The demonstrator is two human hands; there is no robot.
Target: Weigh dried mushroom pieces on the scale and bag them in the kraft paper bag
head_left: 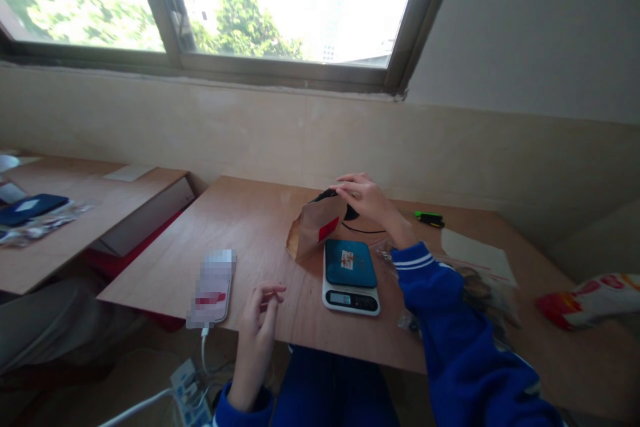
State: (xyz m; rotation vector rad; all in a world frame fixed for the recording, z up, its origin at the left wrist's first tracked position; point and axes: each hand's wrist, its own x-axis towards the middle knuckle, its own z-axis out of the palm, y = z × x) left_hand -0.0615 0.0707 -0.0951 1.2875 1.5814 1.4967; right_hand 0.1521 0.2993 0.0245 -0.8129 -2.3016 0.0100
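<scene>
My right hand (367,199) reaches over the table, fingertips at the upper edge of a brown paper bag (313,230), seemingly pinching it. The bag tilts, has a red label on its side and shows a dark inside at the top. Just in front of it sits a white kitchen scale (351,300) with a blue-green top plate bearing a small sticker; its display is lit but unreadable. My left hand (261,310) hovers by the table's front edge, left of the scale, fingers loosely bent and apart, holding nothing.
A phone (213,290) on a white cable lies left on the wooden table (200,227). Right of the scale are clear plastic bags (483,290), a white sheet (475,253), green and black pens (429,218) and a red-white packet (590,297). A power strip (190,390) hangs below.
</scene>
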